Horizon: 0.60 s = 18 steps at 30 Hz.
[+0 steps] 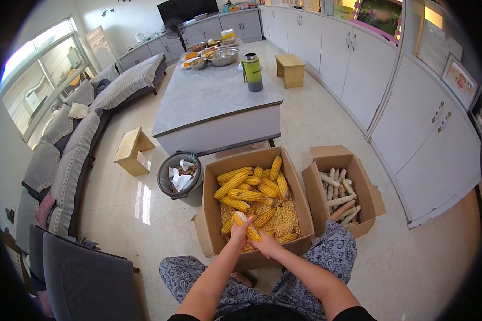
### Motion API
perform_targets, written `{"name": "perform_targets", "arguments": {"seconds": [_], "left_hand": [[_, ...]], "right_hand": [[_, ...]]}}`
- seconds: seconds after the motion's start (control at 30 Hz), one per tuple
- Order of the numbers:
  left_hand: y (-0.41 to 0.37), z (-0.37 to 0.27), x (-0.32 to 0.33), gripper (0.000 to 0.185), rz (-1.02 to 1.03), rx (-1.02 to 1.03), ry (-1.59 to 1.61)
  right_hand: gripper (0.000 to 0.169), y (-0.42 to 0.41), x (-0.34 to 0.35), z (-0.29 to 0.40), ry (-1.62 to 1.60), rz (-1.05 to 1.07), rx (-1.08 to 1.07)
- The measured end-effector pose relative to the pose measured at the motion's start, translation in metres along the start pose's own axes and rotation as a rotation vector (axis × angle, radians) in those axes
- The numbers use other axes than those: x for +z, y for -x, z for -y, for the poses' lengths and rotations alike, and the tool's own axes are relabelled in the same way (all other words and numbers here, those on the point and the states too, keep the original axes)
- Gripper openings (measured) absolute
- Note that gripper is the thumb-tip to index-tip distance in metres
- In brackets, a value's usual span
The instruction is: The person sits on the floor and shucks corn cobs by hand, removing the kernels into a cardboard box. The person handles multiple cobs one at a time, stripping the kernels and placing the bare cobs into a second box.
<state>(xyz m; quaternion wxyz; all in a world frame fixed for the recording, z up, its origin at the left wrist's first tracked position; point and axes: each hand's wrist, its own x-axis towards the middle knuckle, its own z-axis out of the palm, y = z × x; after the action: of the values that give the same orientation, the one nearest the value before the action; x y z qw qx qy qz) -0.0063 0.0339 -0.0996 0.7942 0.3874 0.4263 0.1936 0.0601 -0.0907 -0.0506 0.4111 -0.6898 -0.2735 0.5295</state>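
Both of my hands grip one partly shelled corn cob [253, 233] above the near side of a cardboard box [213, 236]. My left hand [239, 233] holds its upper part, where a pale strip shows with kernels gone. Around the lower end is my right hand [267, 245]. Inside the box, several whole dried corn cobs [245, 195] are heaped towards the far side, on a bed of loose yellow kernels [284, 216]. A second, smaller cardboard box [314, 188] to the right contains several bare cobs [341, 202].
A grey bin [192, 196] with papers and scraps touches or nearly touches the box's left side. Beyond stands a grey-topped table [213, 96] with a green bottle [252, 72] and several bowls [223, 57]. Wooden stools [133, 154] flank it. A sofa [78, 148] lines the left; white cabinets [333, 56] the right.
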Motion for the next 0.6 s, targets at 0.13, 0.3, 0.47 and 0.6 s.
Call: {"name": "perform_targets", "arguments": {"seconds": [0.13, 0.3, 0.47, 0.6], "left_hand": [[0.0, -0.007, 0.002, 0.028, -0.02, -0.065, 0.13], [0.014, -0.013, 0.003, 0.031, 0.193, -0.089, 0.225], [0.01, 0.002, -0.006, 0.031, 0.069, 0.04, 0.053], [0.006, 0.005, 0.01, 0.026, -0.032, 0.111, 0.005]], "right_hand": [[0.044, 0.003, -0.004, 0.005, 0.018, 0.011, -0.031], [0.051, -0.012, -0.009, -0.011, -0.009, 0.026, -0.021], [0.055, 0.014, -0.006, 0.018, 0.045, 0.015, -0.042], [0.057, 0.009, -0.007, 0.013, 0.095, -0.058, -0.11]]}}
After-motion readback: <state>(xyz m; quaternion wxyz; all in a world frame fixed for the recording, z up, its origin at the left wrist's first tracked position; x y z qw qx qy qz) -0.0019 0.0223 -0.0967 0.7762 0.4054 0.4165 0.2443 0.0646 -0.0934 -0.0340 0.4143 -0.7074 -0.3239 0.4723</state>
